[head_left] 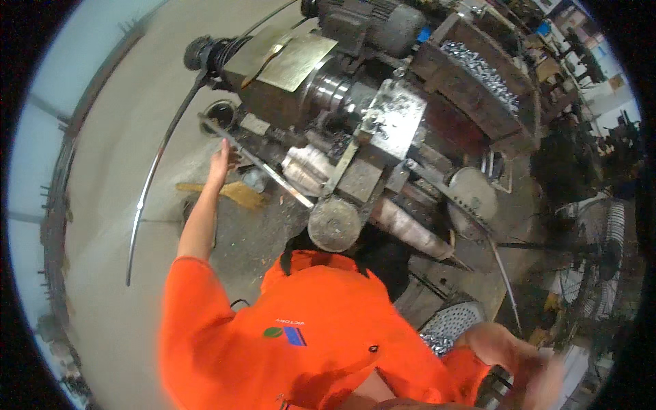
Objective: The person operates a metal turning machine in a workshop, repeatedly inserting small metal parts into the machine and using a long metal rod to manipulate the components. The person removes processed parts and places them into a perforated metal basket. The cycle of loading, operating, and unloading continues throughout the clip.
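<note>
My left hand reaches out beside a long metal lever on a small lathe-like machine. Its fingers look stretched out and partly shaded, with the fingertips at or against the lever; whether they touch it I cannot tell. My right arm bends back at the lower right, where my right hand is smeared by motion and its fingers do not show clearly. Near it stands a pale perforated basket with shiny small metal pieces. The machine's round handwheel is close in front of my body.
A brush lies on a brass-coloured plate atop the machine. A metal bin at the back holds many small metal pieces. A wooden-handled brush is below my left hand. A fan stands at right.
</note>
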Tool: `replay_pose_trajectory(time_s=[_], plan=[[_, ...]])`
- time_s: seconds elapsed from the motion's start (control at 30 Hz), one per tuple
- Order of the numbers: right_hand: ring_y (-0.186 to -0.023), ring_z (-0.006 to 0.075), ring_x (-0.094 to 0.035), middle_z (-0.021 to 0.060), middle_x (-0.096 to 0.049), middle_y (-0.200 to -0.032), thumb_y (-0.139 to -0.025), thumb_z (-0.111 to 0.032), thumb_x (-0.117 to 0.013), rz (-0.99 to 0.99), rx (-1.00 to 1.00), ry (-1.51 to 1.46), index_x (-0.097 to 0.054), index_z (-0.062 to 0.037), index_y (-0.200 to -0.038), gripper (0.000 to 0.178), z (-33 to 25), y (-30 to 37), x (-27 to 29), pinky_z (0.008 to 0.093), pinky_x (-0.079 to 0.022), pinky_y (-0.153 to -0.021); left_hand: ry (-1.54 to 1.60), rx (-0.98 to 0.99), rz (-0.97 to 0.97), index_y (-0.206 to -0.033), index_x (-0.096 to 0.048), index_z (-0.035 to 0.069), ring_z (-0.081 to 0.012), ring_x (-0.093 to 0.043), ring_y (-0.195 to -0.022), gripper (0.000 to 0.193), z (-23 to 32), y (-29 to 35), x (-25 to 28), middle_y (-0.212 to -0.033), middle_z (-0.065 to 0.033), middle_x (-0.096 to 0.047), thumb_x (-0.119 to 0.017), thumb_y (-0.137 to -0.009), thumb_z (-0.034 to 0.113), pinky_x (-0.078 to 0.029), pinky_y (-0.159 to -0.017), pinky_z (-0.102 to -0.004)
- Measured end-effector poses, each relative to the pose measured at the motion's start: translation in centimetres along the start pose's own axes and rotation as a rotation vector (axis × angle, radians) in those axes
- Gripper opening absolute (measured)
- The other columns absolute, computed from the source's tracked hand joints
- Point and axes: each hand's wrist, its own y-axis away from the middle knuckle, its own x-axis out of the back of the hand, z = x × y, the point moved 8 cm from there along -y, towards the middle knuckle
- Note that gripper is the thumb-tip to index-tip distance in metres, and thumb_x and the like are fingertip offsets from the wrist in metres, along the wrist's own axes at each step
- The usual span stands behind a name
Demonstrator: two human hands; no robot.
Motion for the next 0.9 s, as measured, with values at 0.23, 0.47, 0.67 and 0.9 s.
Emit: replay_pose_trajectory(time_s=[0.23, 0.47, 0.67, 0.9], plan=[[-0.066, 0.0145, -0.057, 0.007, -0.062, -0.07, -0.071, 0.002, -0.05, -0.11, 0.184, -0.141, -0.063, 0.0003, -0.074, 0.014, -1.8, -1.9, -8.4, 0.0283, -0.047, -0.065, -1.056, -0.137, -0.15, -0.104, -0.061, 0.004, -0.035, -0.06, -0.091, 0.048, -4.4, -1.7, -1.7, -0.092, -0.0208, -0.063, -0.057, -0.081, 0.046, -0.047, -0.077, -0.0425], [-0.065, 0.0149, -0.057, 0.0071, -0.061, -0.069, -0.069, 0.001, -0.051, -0.14, 0.213, -0.143, -0.063, 0.0001, -0.073, 0.013, -2.2, -2.8, -10.1, 0.0283, -0.047, -0.064, -1.523, -0.294, -0.294, -0.094, -0.063, 0.006, -0.0281, -0.063, -0.087, 0.045, -2.4, 1.0, -6.5, -0.09, -0.0128, -0.066, -0.044, -0.087, 0.046, -0.05, -0.073, -0.0403], [-0.064, 0.0153, -0.058, 0.0072, -0.061, -0.069, -0.068, 0.001, -0.051, -0.163, 0.244, -0.152, -0.063, -0.0001, -0.073, 0.013, -2.8, -3.4, -11.3, 0.0284, -0.047, -0.064, -0.939, 0.048, 0.21, -0.092, -0.059, 0.002, -0.0345, -0.064, -0.081, 0.043, -10.5, 1.7, -8.2, -0.087, -0.0188, -0.065, -0.049, -0.084, 0.043, -0.051, -0.069, -0.0438], [-0.063, 0.0158, -0.058, 0.0073, -0.061, -0.068, -0.067, 0.001, -0.052, -0.169, 0.263, -0.174, -0.063, -0.0003, -0.073, 0.013, -2.5, -3.3, -11.8, 0.0284, -0.047, -0.063, -1.485, -0.191, -0.334, -0.103, -0.057, 0.008, -0.0292, -0.064, -0.089, 0.033, -6.6, 0.6, -6.4, -0.1, -0.0145, -0.064, -0.057, -0.078, 0.029, -0.052, -0.074, -0.0397]])
